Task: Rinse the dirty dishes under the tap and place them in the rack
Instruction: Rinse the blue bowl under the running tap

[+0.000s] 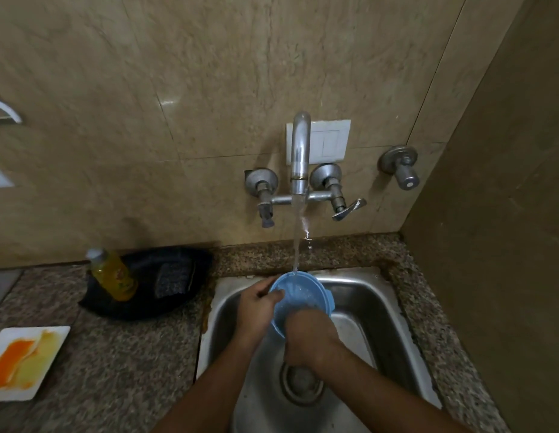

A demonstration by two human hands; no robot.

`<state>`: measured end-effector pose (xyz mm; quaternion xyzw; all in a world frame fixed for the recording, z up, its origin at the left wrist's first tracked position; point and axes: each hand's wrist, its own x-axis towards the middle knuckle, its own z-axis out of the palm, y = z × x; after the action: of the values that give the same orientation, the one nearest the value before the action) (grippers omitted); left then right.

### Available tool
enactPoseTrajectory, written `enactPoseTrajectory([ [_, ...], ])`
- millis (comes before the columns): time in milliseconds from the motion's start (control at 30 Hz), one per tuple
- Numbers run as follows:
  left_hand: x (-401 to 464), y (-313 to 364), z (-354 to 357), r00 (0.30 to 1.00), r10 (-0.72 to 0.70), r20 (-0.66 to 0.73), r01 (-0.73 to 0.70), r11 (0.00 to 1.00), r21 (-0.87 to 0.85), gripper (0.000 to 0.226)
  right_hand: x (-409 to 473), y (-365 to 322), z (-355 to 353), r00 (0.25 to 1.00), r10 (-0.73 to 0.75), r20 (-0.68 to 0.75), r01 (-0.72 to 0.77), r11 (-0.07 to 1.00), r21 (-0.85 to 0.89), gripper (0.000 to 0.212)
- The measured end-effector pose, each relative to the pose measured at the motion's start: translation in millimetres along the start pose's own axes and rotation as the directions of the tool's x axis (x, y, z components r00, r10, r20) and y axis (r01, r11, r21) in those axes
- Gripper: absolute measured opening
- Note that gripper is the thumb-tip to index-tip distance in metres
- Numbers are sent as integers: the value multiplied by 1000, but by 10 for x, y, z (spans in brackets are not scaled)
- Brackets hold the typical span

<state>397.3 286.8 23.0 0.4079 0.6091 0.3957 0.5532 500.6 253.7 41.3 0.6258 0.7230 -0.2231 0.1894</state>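
Sink (381,307) is crowded: both hands and the blue bowl (298,295) fill its middle under the tap (300,151). Right half of the sink stays open. Left of the sink, a black tray (178,304) with bottle (114,273), then a dirty plate (25,360).

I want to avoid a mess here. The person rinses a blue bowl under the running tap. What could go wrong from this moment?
1. The water stream lands on the rim of the blue bowl, so it may splash onto the granite counter.
2. The left hand grips only the wet rim while the right hand rubs inside; the bowl could slip into the sink.
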Motion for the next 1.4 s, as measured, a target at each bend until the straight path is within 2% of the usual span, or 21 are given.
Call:
enactPoseTrajectory([
  [100, -25, -14, 5, 1000, 7, -1, -7, 1000, -3, 37, 33, 142, -23, 989, -108, -105, 120, 985, 121, 86],
  [167, 3, 28, 5, 1000, 9, 24, -9, 1000, -12, 37, 55, 95, 31, 964, -195, -178, 241, 926, 290, 83],
  [233, 35, 46, -27, 997, 18, 70, -16, 1000, -20, 33, 76, 87, 113, 955, -238, -177, 291, 865, 409, 79],
  [267, 29, 53, -41, 995, 28, 93, -26, 999, -23, 32, 79, 112, 111, 951, -254, -179, 306, 867, 393, 72],
  [333, -5, 46, -52, 993, 39, 108, -38, 999, -14, 33, 64, 171, 34, 940, -262, -221, 309, 926, 218, 58],
  [367, -3, 50, -46, 994, 42, 103, -41, 999, -7, 34, 79, 190, 17, 932, -235, -275, 281, 949, 142, 61],
  [467, 73, 95, -48, 995, 37, 98, -35, 999, -22, 30, 125, 101, 96, 904, -264, -336, 362, 891, 274, 66],
  [500, 89, 106, -60, 994, 39, 102, -37, 999, -21, 29, 116, 101, 121, 910, -292, -293, 382, 865, 326, 62],
  [567, 75, 67, -68, 993, 44, 114, -45, 999, 9, 31, 129, 201, 115, 933, -315, -176, 354, 891, 284, 56],
  [600, 43, 29, -61, 993, 43, 110, -46, 999, 23, 33, 135, 243, 99, 944, -287, -165, 320, 920, 227, 62],
  [667, 32, -7, -31, 996, 25, 82, -27, 1000, 15, 34, 137, 236, 129, 928, -216, -302, 276, 945, 174, 86],
  [733, 68, 10, -47, 997, 12, 81, -9, 999, -44, 28, 97, 136, 242, 880, -272, -388, 379, 896, 232, 102],
  [800, 91, 40, -95, 995, 20, 98, -16, 999, -49, 24, 18, 130, 304, 854, -371, -366, 461, 864, 200, 109],
  [900, 60, -18, -111, 997, -1, 74, 5, 998, -59, 26, -44, 246, 279, 796, -447, -408, 456, 886, -82, 89],
  [967, 55, -35, -108, 1000, -12, 27, 13, 999, -50, 25, -56, 234, 244, 765, -454, -457, 458, 882, -110, 67],
  [1067, 91, -49, -152, 1000, 6, 24, -6, 1000, 0, 27, -28, 329, 307, 797, -473, -374, 512, 859, 4, 58],
  [1133, 77, 6, -128, 999, 44, 11, -45, 996, 79, 34, 13, 417, 366, 801, -419, -428, 458, 889, -12, 47],
  [1200, 77, 91, -44, 992, 123, 6, -122, 968, 218, 39, 61, 357, 425, 813, -293, -503, 344, 939, 10, 39],
  [1267, 56, 204, 36, 986, 163, 29, -162, 910, 381, 40, 123, 166, 508, 827, -251, -503, 337, 938, 85, 38],
  [1333, 85, 250, 25, 992, 119, 39, -123, 878, 462, 49, 133, 19, 530, 856, -202, -476, 390, 857, 337, 36],
  [1400, 36, 169, -15, 996, 17, 84, -55, 877, 477, 61, 143, 5, 462, 868, -44, -494, 384, 690, 614, 37],
])
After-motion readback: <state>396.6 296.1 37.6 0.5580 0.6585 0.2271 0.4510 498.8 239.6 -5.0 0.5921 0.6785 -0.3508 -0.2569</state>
